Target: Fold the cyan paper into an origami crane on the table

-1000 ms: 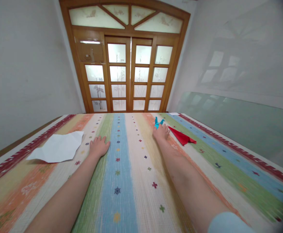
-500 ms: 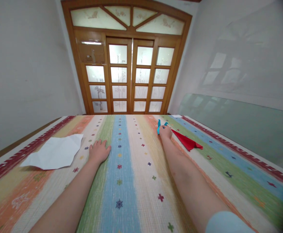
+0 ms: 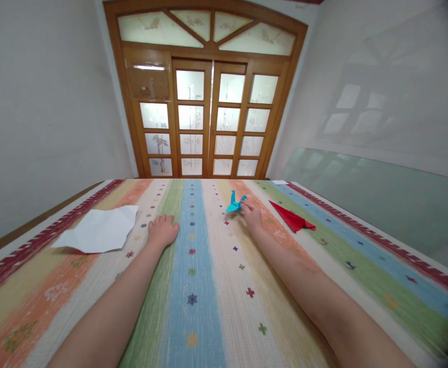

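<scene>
A blue origami crane [image 3: 233, 205] is pinched in the fingers of my right hand [image 3: 252, 217], just above the striped tablecloth [image 3: 199, 317]. My left hand [image 3: 162, 231] lies palm down on the cloth with its fingers a little apart, holding nothing. To its left is a creased white sheet of paper [image 3: 99, 230], untouched. Right of my right hand rests a folded red paper plane [image 3: 293, 219], clear of my fingers.
A small white piece of paper [image 3: 280, 182] lies at the table's far edge. Beyond the table stand wooden doors with glass panes [image 3: 191, 117]. A pale green panel [image 3: 377, 189] runs along the right wall.
My right hand has carried the blue origami crane to the left, away from the red paper plane. My left hand stays on the cloth. The view has shifted slightly.
</scene>
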Demonstrator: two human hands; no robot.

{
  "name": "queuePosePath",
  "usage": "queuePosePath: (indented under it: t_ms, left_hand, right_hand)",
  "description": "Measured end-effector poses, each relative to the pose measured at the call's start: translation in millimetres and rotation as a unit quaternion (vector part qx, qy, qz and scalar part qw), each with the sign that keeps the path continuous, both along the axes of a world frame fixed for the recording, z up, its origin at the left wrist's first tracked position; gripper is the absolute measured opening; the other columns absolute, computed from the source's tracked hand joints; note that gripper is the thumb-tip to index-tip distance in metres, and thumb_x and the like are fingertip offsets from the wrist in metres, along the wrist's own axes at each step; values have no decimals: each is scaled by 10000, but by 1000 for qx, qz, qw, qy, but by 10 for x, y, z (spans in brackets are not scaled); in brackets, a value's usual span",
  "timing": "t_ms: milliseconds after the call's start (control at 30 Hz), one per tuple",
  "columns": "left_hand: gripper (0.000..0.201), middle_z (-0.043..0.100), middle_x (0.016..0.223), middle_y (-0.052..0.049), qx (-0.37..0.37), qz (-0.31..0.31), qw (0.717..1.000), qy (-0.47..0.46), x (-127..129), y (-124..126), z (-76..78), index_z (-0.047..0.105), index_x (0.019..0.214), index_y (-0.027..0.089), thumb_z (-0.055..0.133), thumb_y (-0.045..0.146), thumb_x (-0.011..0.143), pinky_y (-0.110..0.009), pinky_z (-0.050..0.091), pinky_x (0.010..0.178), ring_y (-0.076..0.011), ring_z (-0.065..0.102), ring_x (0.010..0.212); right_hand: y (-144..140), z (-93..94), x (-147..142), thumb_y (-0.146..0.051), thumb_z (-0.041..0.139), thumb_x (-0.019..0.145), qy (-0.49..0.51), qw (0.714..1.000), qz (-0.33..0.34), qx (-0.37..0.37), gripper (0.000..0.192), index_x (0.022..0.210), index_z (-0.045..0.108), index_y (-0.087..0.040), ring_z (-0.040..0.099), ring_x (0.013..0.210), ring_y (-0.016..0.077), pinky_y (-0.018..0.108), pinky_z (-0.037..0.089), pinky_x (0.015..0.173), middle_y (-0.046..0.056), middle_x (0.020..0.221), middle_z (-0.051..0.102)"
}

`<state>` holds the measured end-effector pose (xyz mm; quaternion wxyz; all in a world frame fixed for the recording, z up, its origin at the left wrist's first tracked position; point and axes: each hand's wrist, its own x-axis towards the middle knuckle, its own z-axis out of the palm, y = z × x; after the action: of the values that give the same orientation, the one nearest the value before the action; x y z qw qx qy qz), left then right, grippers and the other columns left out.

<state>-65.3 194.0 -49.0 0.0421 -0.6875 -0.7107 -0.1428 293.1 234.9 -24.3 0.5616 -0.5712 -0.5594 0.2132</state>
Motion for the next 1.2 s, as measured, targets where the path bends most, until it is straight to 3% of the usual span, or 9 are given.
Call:
queuePosePath:
  t_ms: [200,433,600,800,1033,1200]
  left_hand:
    - [594,453,1508,-202,-4,-1,1000,-13,59,-38,16,526,1415,194,338,502,942,-631,273,1078,-416,368,1399]
    - [441,629,1318,-172,8,-82,994,-67,46,-136,114,641,1262,180,448,393,928,-481,338,1104,-334,527,1284]
    - [430,635,1343,-110,28,-173,974,-143,79,-204,185,627,1293,206,563,369,901,-395,424,1087,-269,572,1254]
    - [361,694,1234,-118,87,-239,936,-245,416,-438,235,603,1284,185,419,327,1007,-310,574,877,-191,691,1054]
    - [364,678,1194,-98,191,-285,906,-247,536,-692,405,596,1272,194,521,150,918,-407,538,950,-219,650,1067]
    - [356,680,1182,-96,218,-329,895,-210,535,-772,477,606,1244,200,561,149,895,-442,514,984,-247,624,1111]
  right_hand:
    - [-500,-86,-402,-408,633,942,73,989,129,-4,304,1099,693,-155,631,1144,248,483,476,1003,96,1206,688]
    - [-795,-116,-589,-483,666,822,197,957,208,-45,407,1115,749,-214,678,1042,262,397,536,873,86,1156,730]
    - [-872,-44,-584,-421,727,774,274,929,236,-81,311,994,770,-206,708,897,244,375,558,778,99,1024,749]
    - [-1056,24,-619,-352,815,677,291,906,275,-134,283,908,797,-188,674,714,213,349,534,670,86,847,744]
    - [-1099,1,-665,-331,839,664,265,909,285,-149,245,878,809,-215,608,638,160,308,470,638,30,736,721]
    - [-1117,43,-649,-336,845,642,251,918,271,-146,259,877,812,-231,642,722,183,332,480,703,44,854,752]
